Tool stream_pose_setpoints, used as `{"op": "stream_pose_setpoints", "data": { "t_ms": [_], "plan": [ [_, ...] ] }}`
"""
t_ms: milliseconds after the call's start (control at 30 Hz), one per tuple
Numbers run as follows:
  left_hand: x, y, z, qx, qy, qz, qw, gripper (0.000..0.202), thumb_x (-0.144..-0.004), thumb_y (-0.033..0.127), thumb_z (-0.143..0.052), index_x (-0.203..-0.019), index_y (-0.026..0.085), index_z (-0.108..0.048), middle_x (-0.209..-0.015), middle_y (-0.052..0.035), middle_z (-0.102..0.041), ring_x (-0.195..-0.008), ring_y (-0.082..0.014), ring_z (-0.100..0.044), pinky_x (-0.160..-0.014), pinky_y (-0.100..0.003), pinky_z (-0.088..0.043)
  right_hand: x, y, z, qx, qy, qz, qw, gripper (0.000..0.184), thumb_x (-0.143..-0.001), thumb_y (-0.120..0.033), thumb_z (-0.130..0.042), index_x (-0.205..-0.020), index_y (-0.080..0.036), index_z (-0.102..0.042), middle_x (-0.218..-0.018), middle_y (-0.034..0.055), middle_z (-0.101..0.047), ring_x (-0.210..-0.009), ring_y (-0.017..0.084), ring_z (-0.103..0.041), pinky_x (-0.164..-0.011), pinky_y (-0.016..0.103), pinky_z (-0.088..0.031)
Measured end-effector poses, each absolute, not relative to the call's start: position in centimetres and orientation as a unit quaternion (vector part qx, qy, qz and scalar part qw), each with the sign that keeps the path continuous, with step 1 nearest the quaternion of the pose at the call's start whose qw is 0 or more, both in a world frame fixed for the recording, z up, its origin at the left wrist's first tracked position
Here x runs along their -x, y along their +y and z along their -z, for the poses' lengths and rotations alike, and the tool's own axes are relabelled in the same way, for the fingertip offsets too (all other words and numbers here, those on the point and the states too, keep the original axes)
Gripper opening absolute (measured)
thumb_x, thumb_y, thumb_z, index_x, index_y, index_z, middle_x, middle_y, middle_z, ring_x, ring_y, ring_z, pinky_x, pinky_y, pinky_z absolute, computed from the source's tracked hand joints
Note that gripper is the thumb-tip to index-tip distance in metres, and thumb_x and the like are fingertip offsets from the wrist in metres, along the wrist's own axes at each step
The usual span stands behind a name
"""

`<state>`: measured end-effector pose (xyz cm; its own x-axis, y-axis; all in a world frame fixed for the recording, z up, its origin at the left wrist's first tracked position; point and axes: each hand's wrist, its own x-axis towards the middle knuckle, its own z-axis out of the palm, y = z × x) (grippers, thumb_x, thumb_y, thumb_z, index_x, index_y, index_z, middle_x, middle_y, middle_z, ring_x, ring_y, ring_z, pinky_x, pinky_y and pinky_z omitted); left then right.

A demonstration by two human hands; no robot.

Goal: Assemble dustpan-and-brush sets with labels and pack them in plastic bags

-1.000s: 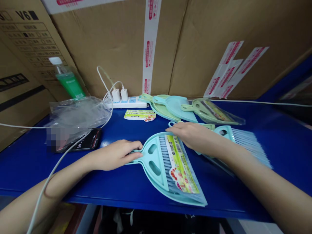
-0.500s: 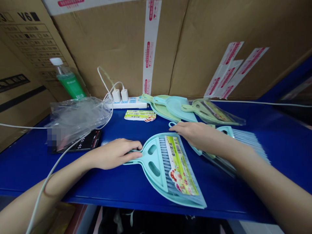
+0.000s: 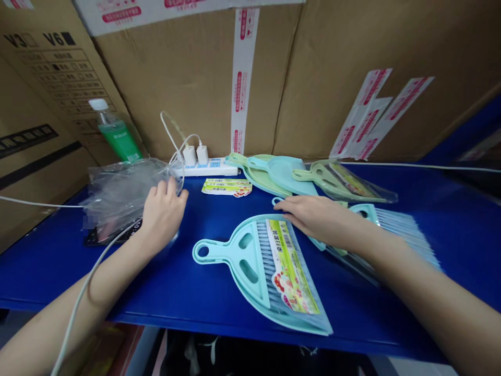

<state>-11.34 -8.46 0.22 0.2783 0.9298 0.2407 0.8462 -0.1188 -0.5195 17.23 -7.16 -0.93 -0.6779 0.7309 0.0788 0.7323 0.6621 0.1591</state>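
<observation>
My left hand [image 3: 164, 216] is over the right edge of a pile of clear plastic bags [image 3: 125, 188], thumb apart from the bent fingers. Its fingertips are partly hidden, and no grip on the plastic shows. My right hand [image 3: 309, 214] has its fingers closed at a light blue looped handle [image 3: 277, 200]; the piece it belongs to is mostly hidden under the hand. Between my hands lies a light blue dustpan [image 3: 250, 308] with a matching hand brush [image 3: 250, 261] nested in it and a printed card [image 3: 291, 266] across the bristles.
Behind lie green and blue dustpans [image 3: 289, 175], a bagged green set [image 3: 344, 180] and loose cards [image 3: 227, 187]. Blue bristles [image 3: 407, 235] extend beyond my right forearm. A power strip [image 3: 213, 167], green bottle [image 3: 121, 138], phone [image 3: 105, 235] and white cable [image 3: 88, 282] are at left; cardboard boxes [image 3: 188, 78] stand behind.
My left hand has let go of the nested set's handle and moved up and left to the plastic bags. My right hand stays at the light blue handle.
</observation>
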Motion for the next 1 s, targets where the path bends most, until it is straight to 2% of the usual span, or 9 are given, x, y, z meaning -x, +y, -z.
{"op": "stream_pose_setpoints", "data": {
  "t_ms": [67,200,333,433,567,667,800,1000],
  "plan": [
    [11.3,-8.6,-0.1,0.732,-0.608,-0.098,0.291,0.038,-0.086,0.011,-0.033,-0.103,0.010,-0.068,-0.123,-0.0277,-0.057,-0.095,-0.0374,-0.060,-0.069,-0.043,-0.045,-17.3,-7.2,1.0,0.404,-0.911,0.086,0.003,0.035,-0.086,-0.006,-0.041,-0.109,-0.014,-0.066,-0.107,0.0106,-0.073,-0.090,0.024,-0.070,-0.072,0.033,-0.055],
    [11.3,-8.7,0.0,0.732,-0.615,-0.084,0.281,0.047,-0.083,0.006,-0.030,-0.114,0.013,-0.065,-0.121,-0.0254,-0.061,-0.094,-0.0360,-0.062,-0.068,-0.043,-0.045,-17.5,-7.2,1.0,0.400,-0.913,0.082,0.007,0.041,-0.081,-0.001,-0.042,-0.110,-0.017,-0.066,-0.107,0.0093,-0.073,-0.088,0.022,-0.071,-0.069,0.031,-0.055],
    [11.3,-8.9,-0.1,0.714,-0.634,-0.036,0.297,0.057,-0.086,0.005,-0.023,-0.136,0.014,-0.049,-0.129,-0.0266,-0.055,-0.103,-0.0370,-0.060,-0.073,-0.044,-0.046,-17.7,-7.2,1.1,0.402,-0.914,0.057,0.015,0.046,-0.078,0.002,-0.040,-0.111,-0.018,-0.066,-0.110,0.0087,-0.072,-0.092,0.022,-0.070,-0.074,0.032,-0.056],
    [11.4,-9.1,-0.2,0.697,-0.660,-0.034,0.278,0.059,-0.087,0.004,-0.019,-0.141,0.011,-0.042,-0.116,-0.0283,-0.062,-0.101,-0.0360,-0.062,-0.075,-0.042,-0.045,-17.8,-7.2,1.0,0.408,-0.912,0.038,0.014,0.049,-0.077,0.003,-0.038,-0.112,-0.017,-0.065,-0.112,0.0095,-0.071,-0.095,0.022,-0.069,-0.077,0.033,-0.056],
    [11.2,-9.2,-0.4,0.702,-0.669,-0.081,0.231,0.058,-0.085,0.002,-0.024,-0.139,0.004,-0.043,-0.090,-0.0261,-0.069,-0.089,-0.0339,-0.066,-0.073,-0.039,-0.045,-17.8,-7.2,0.9,0.419,-0.908,0.011,0.003,0.049,-0.076,0.005,-0.039,-0.114,-0.013,-0.065,-0.113,0.0134,-0.070,-0.100,0.024,-0.068,-0.082,0.035,-0.055],
    [11.1,-9.2,-0.6,0.712,-0.656,-0.108,0.226,0.057,-0.082,0.001,-0.025,-0.136,0.000,-0.045,-0.080,-0.0246,-0.070,-0.084,-0.0331,-0.067,-0.070,-0.037,-0.044,-18.1,-7.2,0.9,0.421,-0.907,0.003,0.003,0.050,-0.075,0.006,-0.039,-0.113,-0.014,-0.066,-0.113,0.0125,-0.070,-0.101,0.024,-0.067,-0.084,0.034,-0.054],
    [11.1,-9.2,-0.6,0.714,-0.646,-0.108,0.247,0.054,-0.080,0.000,-0.026,-0.126,0.003,-0.054,-0.078,-0.0216,-0.071,-0.081,-0.0301,-0.069,-0.066,-0.033,-0.043,-18.5,-7.1,1.3,0.415,-0.910,0.017,0.015,0.053,-0.073,0.006,-0.038,-0.111,-0.018,-0.067,-0.110,0.0095,-0.071,-0.096,0.024,-0.069,-0.080,0.035,-0.055],
    [11.1,-9.2,-0.9,0.719,-0.650,-0.086,0.231,0.046,-0.086,0.003,-0.026,-0.113,0.008,-0.062,-0.082,-0.0199,-0.071,-0.086,-0.0321,-0.068,-0.067,-0.035,-0.043,-18.8,-6.9,1.5,0.414,-0.910,0.025,0.020,0.053,-0.074,0.005,-0.038,-0.111,-0.018,-0.067,-0.109,0.0101,-0.071,-0.091,0.027,-0.070,-0.075,0.037,-0.057]
  ]
}}
